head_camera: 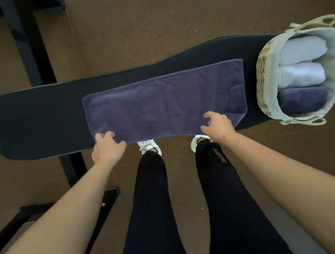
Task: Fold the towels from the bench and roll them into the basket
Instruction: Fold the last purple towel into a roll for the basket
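A dark purple towel (159, 102) lies flat and folded lengthwise on the black padded bench (36, 116). My left hand (107, 147) pinches the towel's near left corner. My right hand (217, 126) grips the near edge towards the right end. At the bench's right end stands a woven basket (261, 78) with a pale cloth lining. Inside it lie two white rolled towels (301, 63) and one dark purple rolled towel (303, 100), side by side.
The bench stands on a brown carpet (150, 20). Its black metal frame (28, 48) runs along the left and under the bench. My legs and white shoes (149, 146) are right against the near side of the bench.
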